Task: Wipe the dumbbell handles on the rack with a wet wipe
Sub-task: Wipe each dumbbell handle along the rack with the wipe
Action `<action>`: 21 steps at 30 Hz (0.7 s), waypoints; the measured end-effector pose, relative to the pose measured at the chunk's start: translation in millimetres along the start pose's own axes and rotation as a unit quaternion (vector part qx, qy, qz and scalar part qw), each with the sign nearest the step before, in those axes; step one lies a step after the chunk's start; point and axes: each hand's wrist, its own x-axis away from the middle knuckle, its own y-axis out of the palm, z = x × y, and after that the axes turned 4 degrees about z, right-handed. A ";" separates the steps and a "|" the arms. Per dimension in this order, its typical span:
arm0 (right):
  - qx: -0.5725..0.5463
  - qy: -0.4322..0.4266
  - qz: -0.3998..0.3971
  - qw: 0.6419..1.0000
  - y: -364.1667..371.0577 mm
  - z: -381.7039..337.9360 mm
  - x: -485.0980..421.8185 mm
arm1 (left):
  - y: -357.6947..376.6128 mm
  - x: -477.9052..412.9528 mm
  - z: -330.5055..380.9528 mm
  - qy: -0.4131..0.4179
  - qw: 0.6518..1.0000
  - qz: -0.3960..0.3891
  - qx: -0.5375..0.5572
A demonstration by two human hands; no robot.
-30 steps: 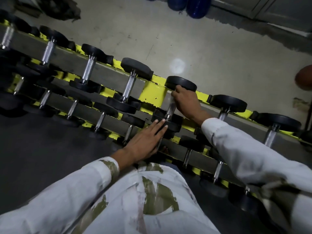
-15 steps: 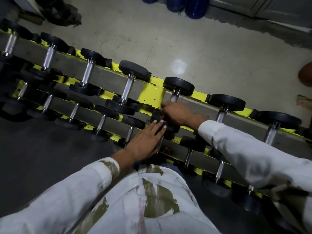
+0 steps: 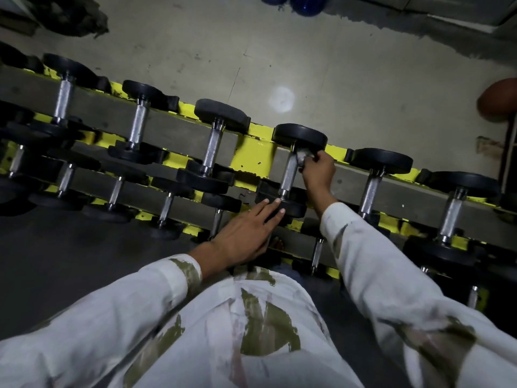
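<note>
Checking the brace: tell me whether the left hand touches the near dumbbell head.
Touching. Head view: left hand fingers rest flat on the near dumbbell head.

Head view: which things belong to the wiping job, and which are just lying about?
Job: right hand pinching the crumpled white wet wipe against the knurled steel dumbbell handle; left hand resting flat on that dumbbell's near black head; yellow-and-grey rack.
Lying about: round blue objects at the top edge; brown ball at right; dark heap top left.
</note>
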 end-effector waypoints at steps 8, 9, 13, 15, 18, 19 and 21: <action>-0.165 0.237 -0.139 0.947 0.2 -11.5 21.1 | 9.5 -3.4 -22.7 0.049 0.999 -0.015 -0.002; -0.195 0.241 -0.117 0.944 0.8 -19.4 13.1 | 9.7 -3.9 -24.4 0.054 0.998 -0.019 -0.004; -0.145 0.185 -0.053 0.971 12.6 -17.2 9.6 | 8.4 -4.5 -30.3 0.073 0.997 -0.023 -0.007; -0.045 0.174 -0.072 0.981 14.3 13.5 21.6 | 9.5 -4.9 -33.0 0.077 0.997 -0.016 -0.005; 0.054 0.129 -0.113 0.984 3.4 31.8 35.2 | 13.1 -4.7 -34.1 0.079 0.997 -0.007 0.002; 0.065 0.118 -0.105 0.985 1.3 28.8 33.7 | 15.0 -4.2 -34.5 0.079 0.997 -0.005 0.004; 0.060 0.092 -0.053 0.993 0.1 14.7 27.0 | 15.9 -3.1 -34.2 0.081 0.997 -0.001 0.006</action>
